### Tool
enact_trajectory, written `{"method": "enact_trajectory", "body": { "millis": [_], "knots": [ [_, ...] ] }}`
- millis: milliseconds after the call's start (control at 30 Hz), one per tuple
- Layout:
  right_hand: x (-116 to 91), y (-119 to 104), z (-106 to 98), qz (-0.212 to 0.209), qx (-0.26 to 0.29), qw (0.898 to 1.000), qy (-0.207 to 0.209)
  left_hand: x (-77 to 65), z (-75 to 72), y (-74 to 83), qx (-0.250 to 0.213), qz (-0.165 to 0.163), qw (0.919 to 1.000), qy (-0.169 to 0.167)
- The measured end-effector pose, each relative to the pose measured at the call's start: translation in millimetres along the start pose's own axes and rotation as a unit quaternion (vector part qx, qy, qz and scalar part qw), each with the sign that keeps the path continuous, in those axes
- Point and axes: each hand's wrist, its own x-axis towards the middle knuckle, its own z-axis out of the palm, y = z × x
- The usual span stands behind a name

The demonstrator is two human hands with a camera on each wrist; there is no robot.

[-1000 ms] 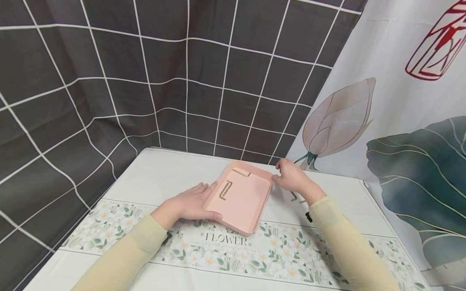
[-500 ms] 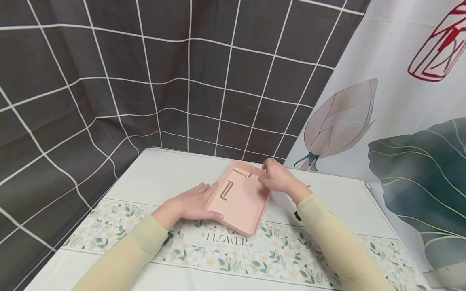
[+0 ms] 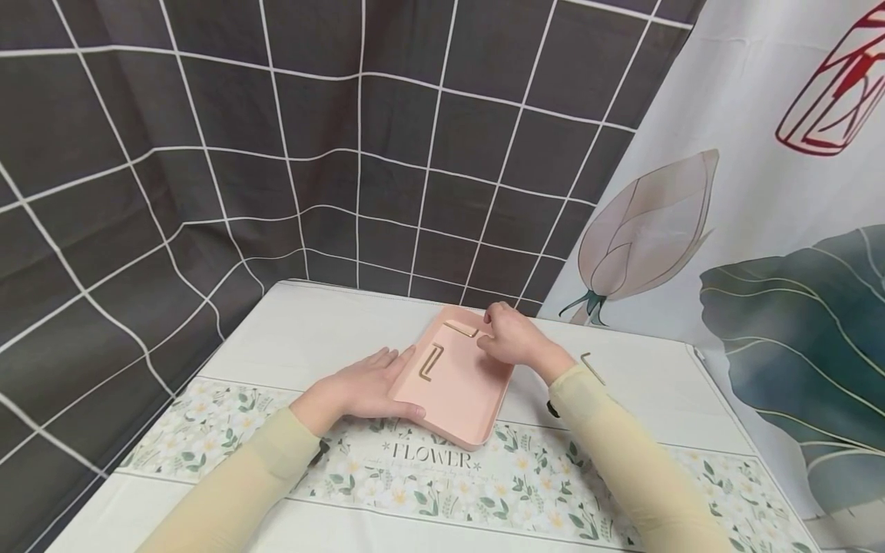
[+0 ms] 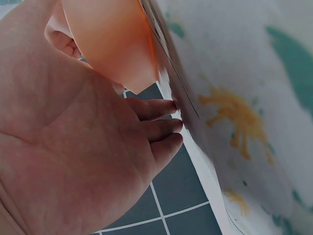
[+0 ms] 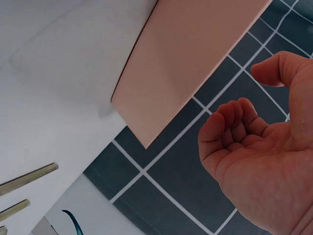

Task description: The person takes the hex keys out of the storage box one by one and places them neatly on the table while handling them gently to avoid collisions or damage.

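Note:
A pink tray lies at an angle on the table, its raised rim all round. My left hand rests along its left side, with the thumb on the near left rim; in the left wrist view the fingers stretch out straight beside the tray. Over the tray's far right part hovers my right hand. From the right wrist, its fingers look curled and the thumb stands apart, with nothing seen between them. Gold L-shaped hex keys lie in the tray, one hex key near its far rim.
Right of the tray another gold hex key lies on the table; several rods show there in the right wrist view. The white tablecloth carries a floral band. A dark checked curtain hangs behind the table.
My right hand has moved left, from beside the tray's right rim to over its far right part. The left hand, the tray and the hex keys in it stay put.

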Motion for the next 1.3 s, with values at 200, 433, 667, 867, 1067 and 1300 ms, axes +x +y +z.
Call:
{"method": "enact_trajectory", "body": {
  "millis": [200,433,667,867,1067,1300],
  "knots": [
    [4,-4,6,-0.002,-0.002,1.000,-0.008,-0.6,-0.5,0.5,0.005,-0.001,1.0000,-0.001],
    [10,-6,12,-0.009,-0.004,1.000,-0.011,-1.1,0.9,-0.6,-0.001,-0.001,1.0000,-0.003],
    [17,-8,17,-0.018,-0.019,1.000,-0.012,1.0,3.1,-2.0,0.008,-0.004,1.0000,0.000],
    [23,-9,21,-0.031,-0.033,0.999,-0.024,0.5,2.1,-1.1,0.006,0.000,1.0000,0.000],
    [26,-12,26,-0.043,-0.054,0.997,-0.035,-1.8,-0.8,1.4,-0.006,0.010,0.9999,0.001],
    [30,-13,28,-0.052,-0.078,0.995,-0.046,-2.2,-0.7,0.5,-0.005,0.013,0.9999,0.000]
  ]
}}
